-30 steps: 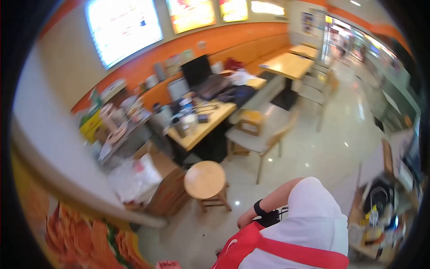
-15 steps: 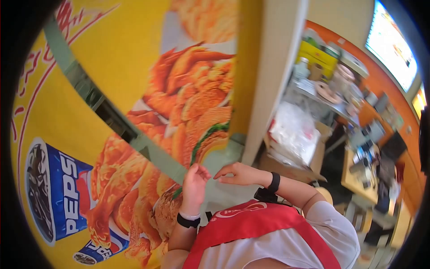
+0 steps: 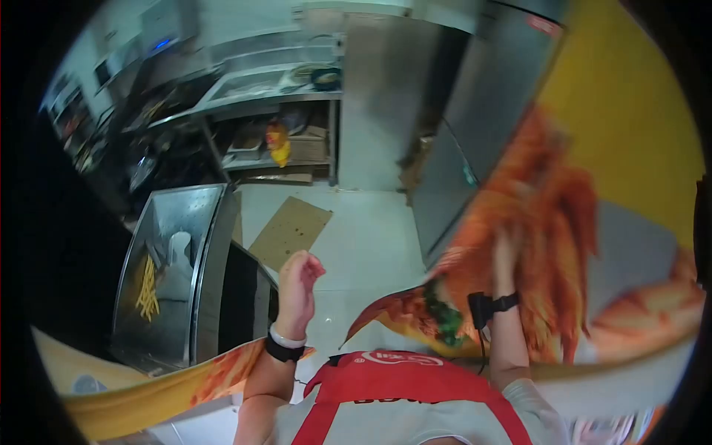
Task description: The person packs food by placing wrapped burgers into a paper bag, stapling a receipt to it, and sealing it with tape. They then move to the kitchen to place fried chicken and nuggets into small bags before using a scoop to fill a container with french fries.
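Note:
A door curtain (image 3: 549, 245) printed with fried chicken hangs on the right, its lower corner swung toward the middle. My right hand (image 3: 508, 241) is raised against its printed face; the fingers are smeared by motion, so their grip cannot be read. My left hand (image 3: 298, 285) is held up in front of me, fingers loosely curled, with nothing visible in it. Left of it, another printed curtain part (image 3: 215, 382) drapes low by my forearm. Beyond that part stands a metal fry station (image 3: 204, 278) holding a few fries (image 3: 147, 293) and a scoop (image 3: 178, 256).
Flattened cardboard (image 3: 291, 231) lies on the pale tiled floor (image 3: 371, 252). At the back is a steel counter (image 3: 245, 85) with a shelf holding boxes and a yellow-red packet (image 3: 278, 142). A tall steel cabinet (image 3: 475, 111) stands at right.
The view has turned from the curtain and the counter room to the kitchen behind. My hands, close together before, are now far apart, the right one out against the curtain, which has parted.

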Action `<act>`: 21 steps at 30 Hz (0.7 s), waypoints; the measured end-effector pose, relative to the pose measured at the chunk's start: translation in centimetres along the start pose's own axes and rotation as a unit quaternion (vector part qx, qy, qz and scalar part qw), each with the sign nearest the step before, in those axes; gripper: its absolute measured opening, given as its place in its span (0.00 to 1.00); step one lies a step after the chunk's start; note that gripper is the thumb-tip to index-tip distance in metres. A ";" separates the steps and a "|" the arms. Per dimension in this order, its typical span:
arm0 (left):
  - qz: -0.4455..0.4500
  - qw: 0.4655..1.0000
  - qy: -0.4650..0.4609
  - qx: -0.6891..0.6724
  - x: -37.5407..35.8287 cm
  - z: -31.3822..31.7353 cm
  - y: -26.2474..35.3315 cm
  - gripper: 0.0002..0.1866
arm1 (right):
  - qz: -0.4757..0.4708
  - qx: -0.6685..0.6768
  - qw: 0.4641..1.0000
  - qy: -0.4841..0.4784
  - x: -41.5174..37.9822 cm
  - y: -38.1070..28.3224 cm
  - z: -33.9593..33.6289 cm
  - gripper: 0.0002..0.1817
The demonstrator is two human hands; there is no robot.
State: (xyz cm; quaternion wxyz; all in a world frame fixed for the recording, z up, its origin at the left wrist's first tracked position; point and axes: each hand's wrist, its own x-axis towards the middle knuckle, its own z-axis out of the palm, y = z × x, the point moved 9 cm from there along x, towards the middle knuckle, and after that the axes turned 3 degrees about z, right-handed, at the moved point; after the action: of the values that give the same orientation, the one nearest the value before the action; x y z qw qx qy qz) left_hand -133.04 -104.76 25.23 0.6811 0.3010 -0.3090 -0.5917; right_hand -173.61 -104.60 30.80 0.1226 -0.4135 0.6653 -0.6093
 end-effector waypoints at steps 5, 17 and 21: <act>0.080 0.983 0.160 0.034 3.6 -6.3 2.2 0.10 | -0.033 0.117 0.987 0.102 9.8 5.0 7.3 0.18; 0.148 0.956 0.250 -0.045 24.3 -14.1 4.8 0.09 | 0.024 0.032 0.921 -0.388 16.2 7.3 43.9 0.08; 0.182 0.945 0.272 0.028 28.1 -16.0 8.5 0.11 | 0.140 0.030 0.892 -0.429 18.5 11.3 51.9 0.08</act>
State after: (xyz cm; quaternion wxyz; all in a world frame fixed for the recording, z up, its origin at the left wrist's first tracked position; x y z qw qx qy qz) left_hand -112.27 -130.94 23.64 0.8267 0.4079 -0.1785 -0.3441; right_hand -155.16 -155.30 15.00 0.4920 -0.5335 0.5807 -0.3690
